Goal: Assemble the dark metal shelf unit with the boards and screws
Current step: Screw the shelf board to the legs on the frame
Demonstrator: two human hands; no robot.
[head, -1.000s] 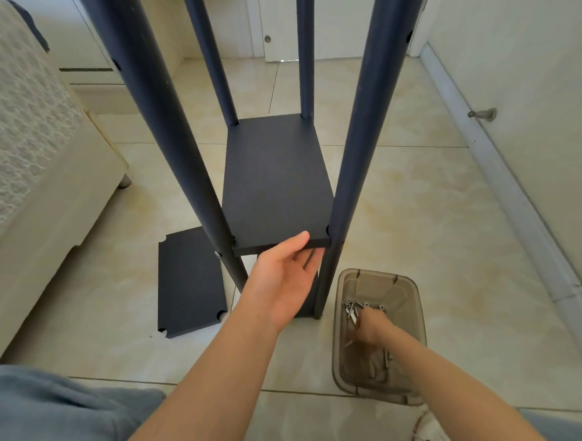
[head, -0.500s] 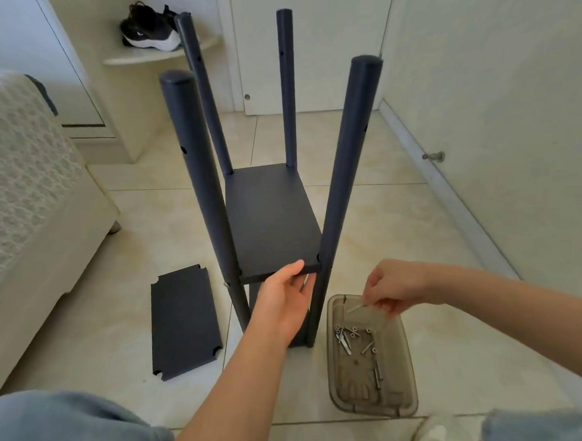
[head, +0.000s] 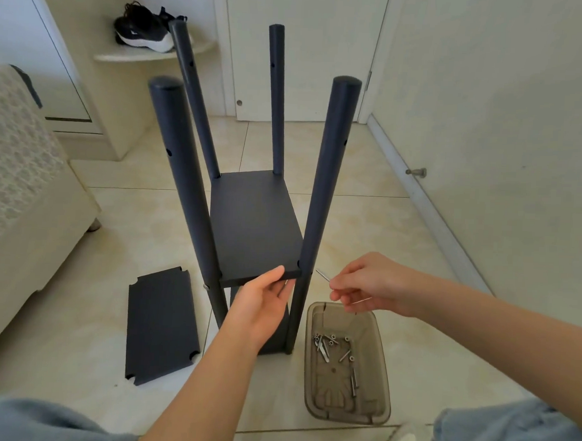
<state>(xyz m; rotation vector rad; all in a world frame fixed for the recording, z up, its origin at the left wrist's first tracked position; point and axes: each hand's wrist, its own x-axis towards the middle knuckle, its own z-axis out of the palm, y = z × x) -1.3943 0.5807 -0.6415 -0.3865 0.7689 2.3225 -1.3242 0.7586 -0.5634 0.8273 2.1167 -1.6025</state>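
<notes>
Here my left hand [head: 260, 305] grips the front edge of the board [head: 253, 219], I judge to hold it level, while my right hand [head: 373, 282] pinches a screw [head: 322, 275] just beside the front post [head: 327, 175].

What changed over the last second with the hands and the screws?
The right hand rose out of the tray, where it had been reaching down, and now pinches a screw beside the near right post. Unchanged: the left hand still holds the front edge of the shelf board; the spare board lies on the floor.
</notes>
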